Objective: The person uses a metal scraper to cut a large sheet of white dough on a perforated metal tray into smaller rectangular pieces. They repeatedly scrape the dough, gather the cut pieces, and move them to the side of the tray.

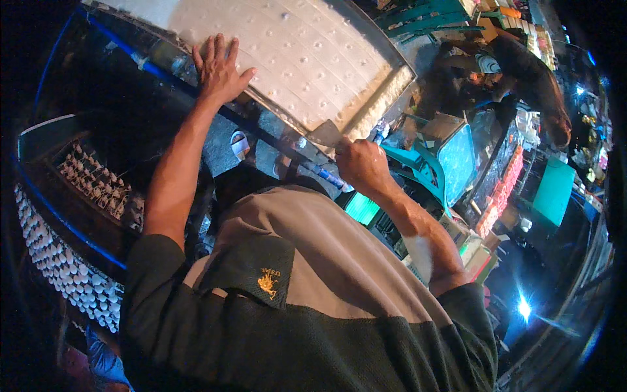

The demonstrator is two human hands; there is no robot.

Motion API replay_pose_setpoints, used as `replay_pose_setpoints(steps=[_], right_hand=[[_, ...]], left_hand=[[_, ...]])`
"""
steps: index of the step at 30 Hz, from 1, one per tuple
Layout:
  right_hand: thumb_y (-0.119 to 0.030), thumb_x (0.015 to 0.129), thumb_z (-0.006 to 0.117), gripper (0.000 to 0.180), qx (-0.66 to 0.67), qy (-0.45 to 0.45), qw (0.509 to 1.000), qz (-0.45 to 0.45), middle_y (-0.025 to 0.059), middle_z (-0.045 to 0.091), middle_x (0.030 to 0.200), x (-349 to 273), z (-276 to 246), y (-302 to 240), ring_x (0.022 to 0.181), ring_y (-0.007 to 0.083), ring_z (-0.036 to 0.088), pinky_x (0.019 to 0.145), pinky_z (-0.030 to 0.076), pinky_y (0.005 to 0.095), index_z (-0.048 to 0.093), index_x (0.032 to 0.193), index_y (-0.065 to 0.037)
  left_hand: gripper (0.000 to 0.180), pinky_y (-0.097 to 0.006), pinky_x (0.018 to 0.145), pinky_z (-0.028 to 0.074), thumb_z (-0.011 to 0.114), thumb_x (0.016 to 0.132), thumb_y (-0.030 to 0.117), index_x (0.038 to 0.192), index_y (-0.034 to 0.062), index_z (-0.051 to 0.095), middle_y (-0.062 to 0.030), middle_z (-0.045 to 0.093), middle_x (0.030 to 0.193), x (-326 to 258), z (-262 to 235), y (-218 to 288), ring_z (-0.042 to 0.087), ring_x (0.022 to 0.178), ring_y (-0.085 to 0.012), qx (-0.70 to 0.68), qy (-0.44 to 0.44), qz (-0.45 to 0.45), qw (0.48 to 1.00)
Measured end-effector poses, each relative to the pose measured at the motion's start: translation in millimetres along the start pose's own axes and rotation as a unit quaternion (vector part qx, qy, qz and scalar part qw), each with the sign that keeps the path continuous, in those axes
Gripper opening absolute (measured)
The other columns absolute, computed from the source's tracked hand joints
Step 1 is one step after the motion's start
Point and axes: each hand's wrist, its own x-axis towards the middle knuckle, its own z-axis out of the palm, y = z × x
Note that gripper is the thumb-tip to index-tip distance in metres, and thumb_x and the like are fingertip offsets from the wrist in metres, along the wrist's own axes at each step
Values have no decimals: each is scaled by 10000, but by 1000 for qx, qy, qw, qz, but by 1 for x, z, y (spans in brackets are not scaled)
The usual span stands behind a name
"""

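A large pale rectangular slab or mould (pixel 294 55), dotted with rows of small round dimples, lies tilted across the top of the view inside a thin dark rim. My left hand (pixel 221 73) rests on its near left edge, fingers spread and holding nothing. At the near right corner, my right hand (pixel 363 163) grips a scraper, its handle hidden in the fist. The flat grey scraper blade (pixel 324 133) points left along the slab's near edge. A rough cream-coloured strip (pixel 380 103) runs along the slab's right side.
Racks at the left hold many small white rounded pieces (pixel 68 271) and pale pieces (pixel 95 176). Right of me are a teal plastic chair (pixel 424 163), pink items in a row (pixel 504 189) and a teal panel (pixel 554 189). Another person (pixel 532 78) bends at the upper right.
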Motion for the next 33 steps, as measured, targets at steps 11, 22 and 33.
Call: replay_pose_setpoints(steps=[11,22,33], right_hand=[[-209,895,677,390,44,124,990,-49,195,667,750,-15,77,43,613,414,671,505,523,536,604,1259,-89],[-204,946,624,385,4,156,966,-204,226,645,753,48,64,31,607,399,671,498,528,513,579,1280,-17],[-194,912,640,244,147,185,956,-175,217,662,873,108,77,-8,753,435,665,645,542,532,597,1079,-22]], left_hand=[[853,-721,1181,60,651,861,639,1525,133,478,-233,380,1591,2,2,3,291,1510,-393,36,-7,-17,999],[827,-722,1169,91,641,865,641,1507,138,501,-228,409,1565,-4,13,-3,335,1472,-411,18,41,6,999],[657,-703,1198,23,536,965,600,1466,175,563,-158,430,1577,-11,15,-7,332,1494,-361,-55,60,58,995]])
